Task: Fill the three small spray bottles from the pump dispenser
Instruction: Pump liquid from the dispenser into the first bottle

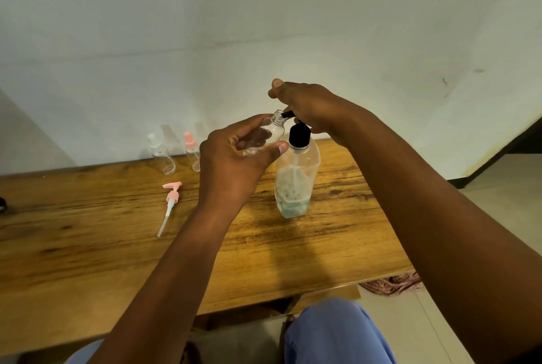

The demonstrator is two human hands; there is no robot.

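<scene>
Wooden table [88,246] carries, toward the left by the wall, two capped spray bottles [164,155], one clear-topped and one pink-topped, with a loose pink pump head [171,196] lying in front, likely set aside to open the small bottle [268,133]. Next, the left hand [231,164] pinches that clear bottle between thumb and curled fingers, tilting its open neck against the black nozzle so liquid drops straight in. Further right, the right hand [308,108] curls over the pump dispenser [296,178], seemingly pressing its head down; the dispenser stands nearly empty
</scene>
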